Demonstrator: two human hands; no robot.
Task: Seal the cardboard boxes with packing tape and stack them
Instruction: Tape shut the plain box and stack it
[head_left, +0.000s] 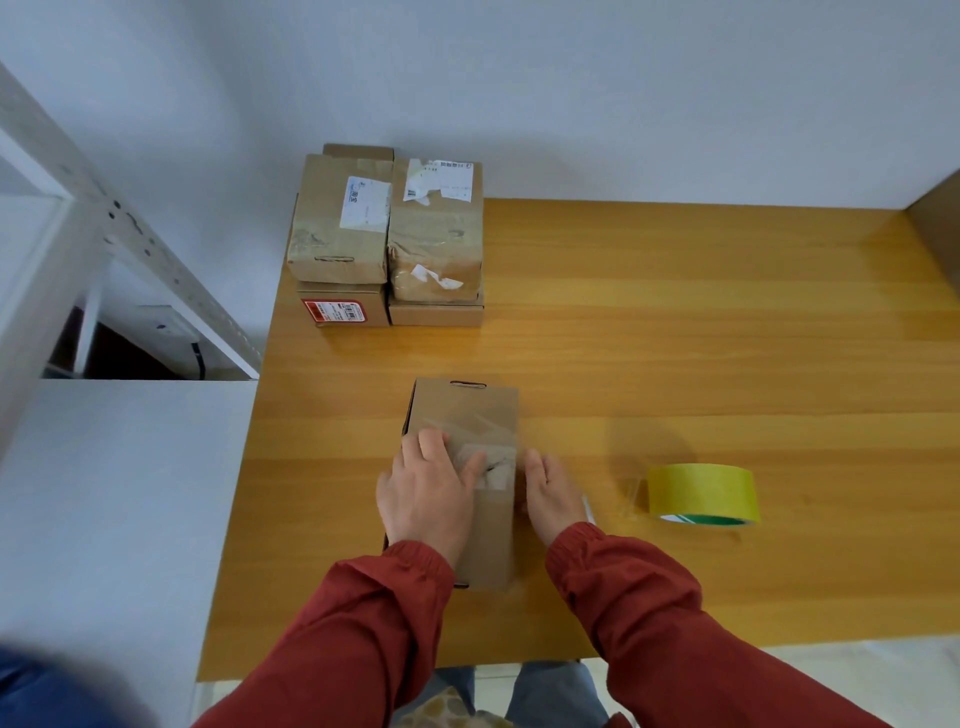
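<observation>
Both hands flat on the box, pressing tape at the table's near edge.

My left hand (426, 499) lies on top of the cardboard box (467, 410), fingers straight and spread over the crinkled clear tape strip (485, 441). My right hand (553, 493) presses open-fingered against the box's right side, pinching nothing. The glossy yellow tape roll (701, 491) stands on its side to my right, apart from the box. At the far left corner sit the stacked boxes (384, 234), matte brown, with torn labels and wrinkled wrap. Smooth wooden table (675, 338) lies open between them and me. A white shelf frame (130, 234) borders the left side.
</observation>
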